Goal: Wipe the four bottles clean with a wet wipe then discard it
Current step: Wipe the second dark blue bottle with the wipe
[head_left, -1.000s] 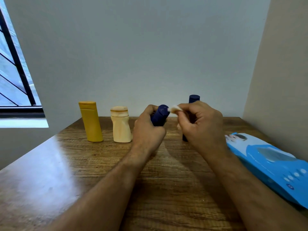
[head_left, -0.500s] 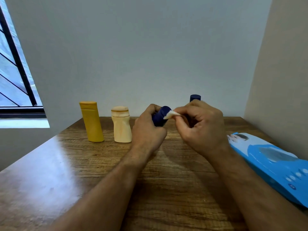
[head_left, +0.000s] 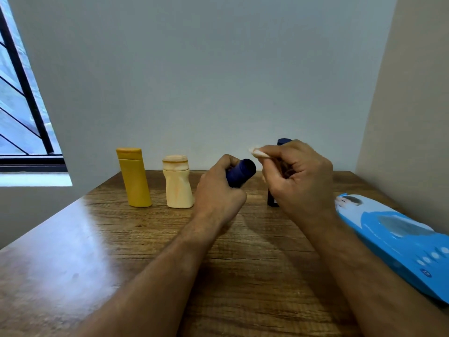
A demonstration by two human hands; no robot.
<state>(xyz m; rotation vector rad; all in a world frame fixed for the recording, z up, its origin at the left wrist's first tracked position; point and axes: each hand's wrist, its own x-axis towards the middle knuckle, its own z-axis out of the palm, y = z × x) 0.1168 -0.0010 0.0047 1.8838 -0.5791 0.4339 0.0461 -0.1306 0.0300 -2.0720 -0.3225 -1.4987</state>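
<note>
My left hand (head_left: pixel 218 190) grips a dark blue bottle (head_left: pixel 240 172), tilted with its cap end pointing up and right above the wooden table (head_left: pixel 243 251). My right hand (head_left: pixel 296 176) pinches a small white wet wipe (head_left: pixel 256 152), held just above and right of that cap, apart from it. A second dark blue bottle (head_left: pixel 272 200) stands upright behind my right hand, mostly hidden. A mustard yellow bottle (head_left: pixel 134 177) and a cream bottle (head_left: pixel 177 182) stand upright at the back left.
A blue wet wipe pack (head_left: pixel 398 237) lies along the table's right edge beside a beige wall. A grey wall closes off the back. A barred window (head_left: pixel 21 105) is at the left.
My right hand has lifted the wipe off the blue bottle's cap, up and slightly right. My left hand keeps the bottle in much the same place.
</note>
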